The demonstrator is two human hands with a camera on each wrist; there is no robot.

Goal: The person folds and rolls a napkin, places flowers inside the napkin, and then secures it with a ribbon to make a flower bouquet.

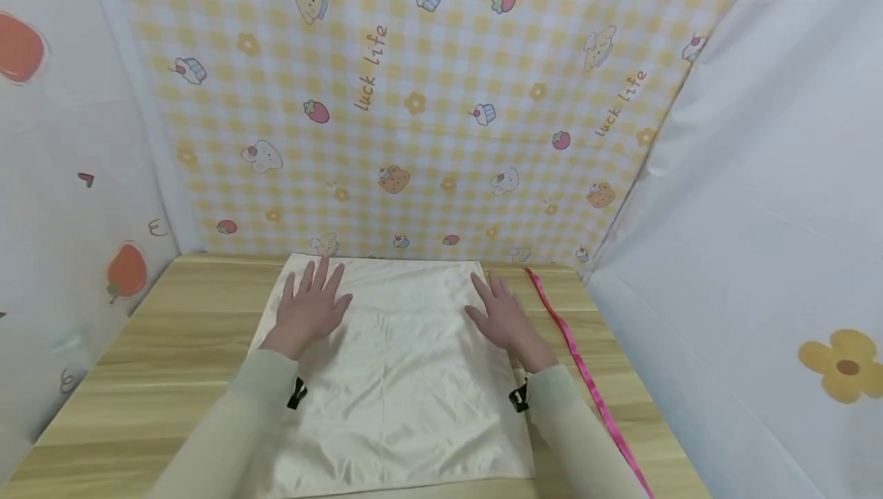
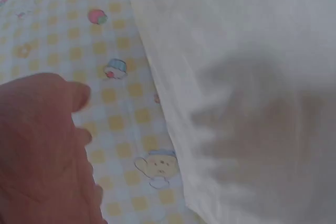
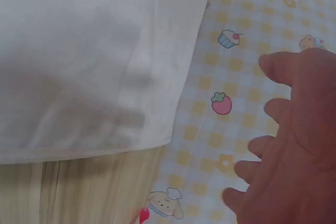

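Note:
A cream satin-like cloth, roughly square, lies spread on the wooden table with light creases. Above its far left part is my left hand, fingers spread and straight, holding nothing. My right hand is over the cloth's right edge, its fingers also extended and with nothing in them. In the left wrist view, a blurred shadow falls on the cloth apart from the hand. The right wrist view shows the cloth's corner beside bare wood, with the right hand at the right.
A long pink ribbon runs along the table right of the cloth. Behind the wooden table hangs a yellow checked curtain with cartoon prints. White printed sheets flank both sides, the right one bearing a yellow flower.

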